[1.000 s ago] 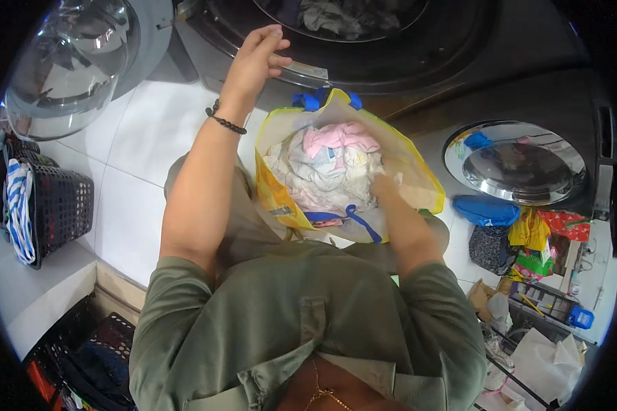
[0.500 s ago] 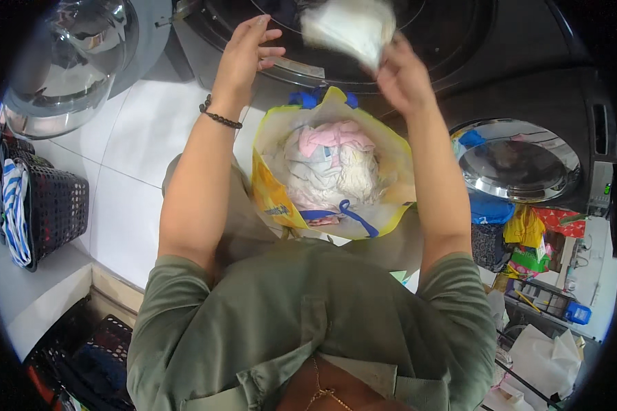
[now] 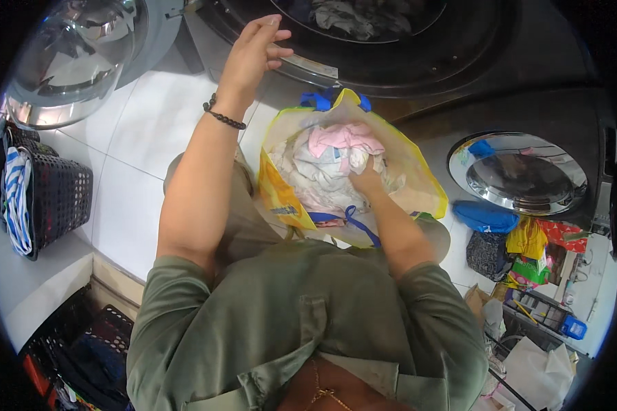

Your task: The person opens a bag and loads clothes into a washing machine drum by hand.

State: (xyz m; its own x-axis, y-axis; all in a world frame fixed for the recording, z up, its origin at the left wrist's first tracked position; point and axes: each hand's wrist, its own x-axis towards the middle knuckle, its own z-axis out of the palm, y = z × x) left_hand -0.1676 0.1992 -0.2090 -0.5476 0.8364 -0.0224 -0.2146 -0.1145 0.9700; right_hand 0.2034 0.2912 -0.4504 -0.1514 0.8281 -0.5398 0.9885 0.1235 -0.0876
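My right hand (image 3: 369, 178) is down inside a yellow-edged shopping bag (image 3: 428, 188), its fingers closed on a bunched white cloth (image 3: 358, 161); the fingertips are partly hidden. Around it lie white laundry (image 3: 312, 175) and a pink cloth (image 3: 346, 139). My left hand (image 3: 257, 48) is raised at the rim of a dark front-loading machine (image 3: 418, 72), holding nothing, with its fingers apart. Crumpled greyish clothes (image 3: 349, 19) show inside that machine's drum. Its round glass door (image 3: 68, 61) appears to hang open at the far left.
At left stands a black perforated basket (image 3: 62, 192) with a blue-striped cloth (image 3: 17, 198). Another dark basket (image 3: 106, 342) sits lower left. To the right are a second machine's round door (image 3: 517, 171), a blue bundle (image 3: 485, 216) and a yellow bag (image 3: 526, 236).
My right hand has come down from the machine's opening into the bag, and the white cloth it held there has left it. My left hand stays raised, nearly in place.
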